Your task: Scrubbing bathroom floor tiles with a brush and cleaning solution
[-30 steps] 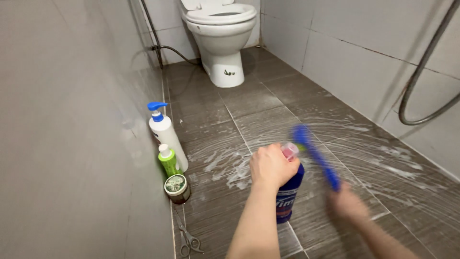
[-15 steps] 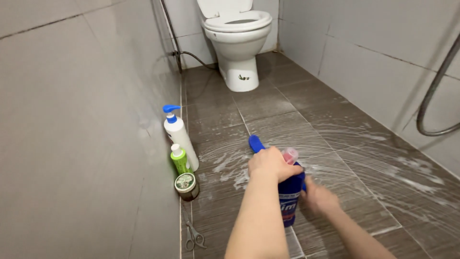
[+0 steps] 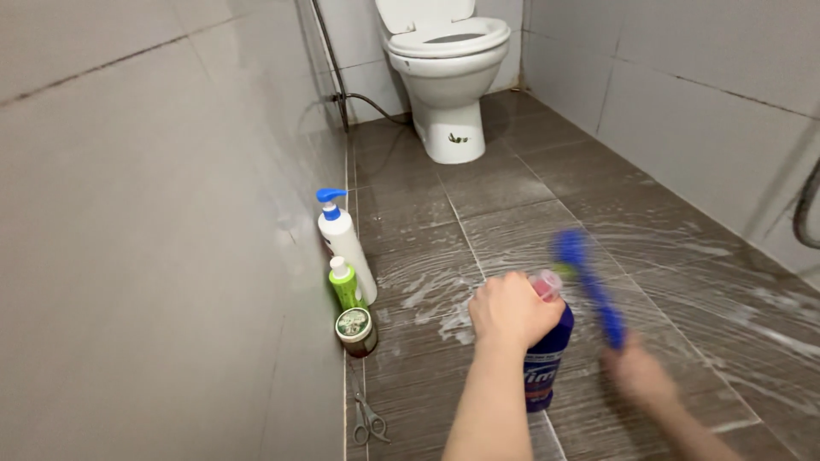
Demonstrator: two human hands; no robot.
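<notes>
My left hand [image 3: 510,314] grips the top of a dark blue cleaner bottle [image 3: 545,363] with a pink cap, held upright above the wet floor. My right hand [image 3: 639,376], blurred by motion, holds the handle of a blue scrubbing brush [image 3: 589,286]. The brush head points away from me and sits on the soapy brown floor tiles [image 3: 512,239], just right of the bottle. White foam streaks spread over the tiles around the brush.
Along the left wall stand a white pump bottle [image 3: 344,240], a small green bottle [image 3: 346,284] and a round jar [image 3: 355,329]; scissors [image 3: 368,418] lie nearer me. A white toilet [image 3: 448,64] stands at the far end, with a hose [image 3: 367,98] beside it.
The brush has swung from the left, behind my left hand, out to the right across the tiles. My left hand still holds the bottle. The view has shifted slightly right.
</notes>
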